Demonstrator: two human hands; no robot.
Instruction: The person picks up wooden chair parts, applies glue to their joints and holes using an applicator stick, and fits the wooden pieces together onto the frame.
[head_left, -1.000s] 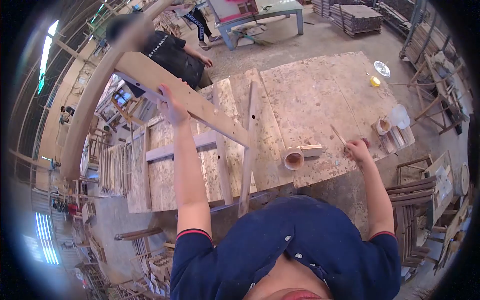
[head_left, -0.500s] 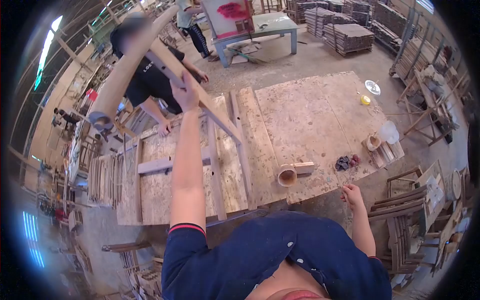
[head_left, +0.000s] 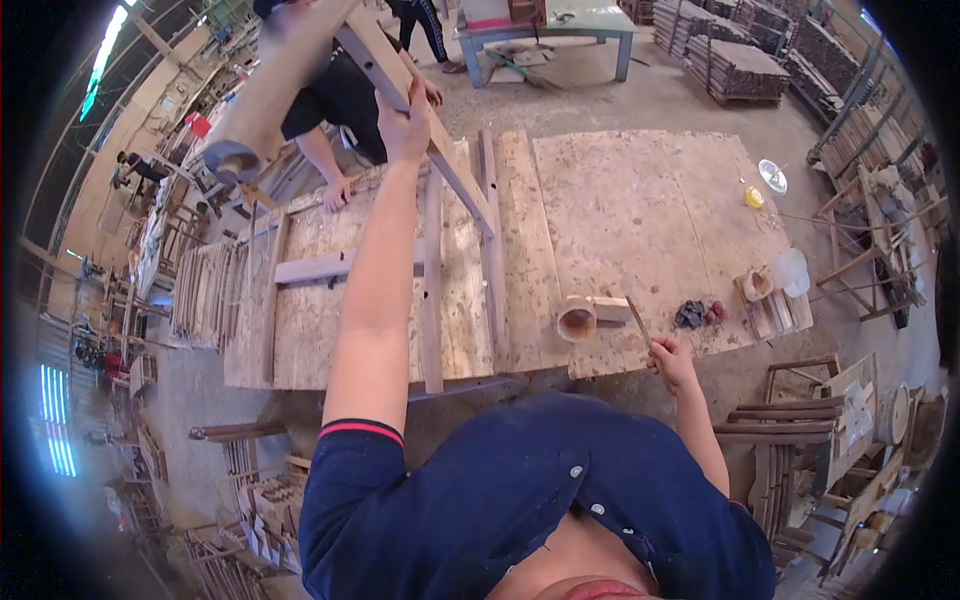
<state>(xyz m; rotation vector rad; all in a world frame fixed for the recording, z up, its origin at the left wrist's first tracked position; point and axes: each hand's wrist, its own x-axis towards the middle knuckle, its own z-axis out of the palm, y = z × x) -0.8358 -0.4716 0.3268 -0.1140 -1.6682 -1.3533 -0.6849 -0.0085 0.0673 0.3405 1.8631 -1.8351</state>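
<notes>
My left hand (head_left: 405, 128) is closed round a light wooden bar (head_left: 455, 180), part of a raised wooden frame that slants up to the left. A thick rounded wooden piece (head_left: 270, 105) looms close to the camera at the upper left, partly blurred. My right hand (head_left: 673, 362) pinches a thin flat stick (head_left: 637, 320) that points up and left, over the table's front edge. Left of the stick, a round cup (head_left: 577, 320) with brownish residue inside stands beside a small wooden block (head_left: 612, 312).
More wooden frame parts (head_left: 432, 290) lie on the worktable (head_left: 640, 200). Dark and reddish crumpled lumps (head_left: 695, 314), another cup (head_left: 757, 285) and a whitish plastic container (head_left: 790, 270) sit at the right. Across the table, another person's hand (head_left: 338, 194) rests at its edge.
My right hand has moved left and slightly up, and the thin stick now shows clearly in it. My left hand still grips the bar. The view has shifted slightly downward.
</notes>
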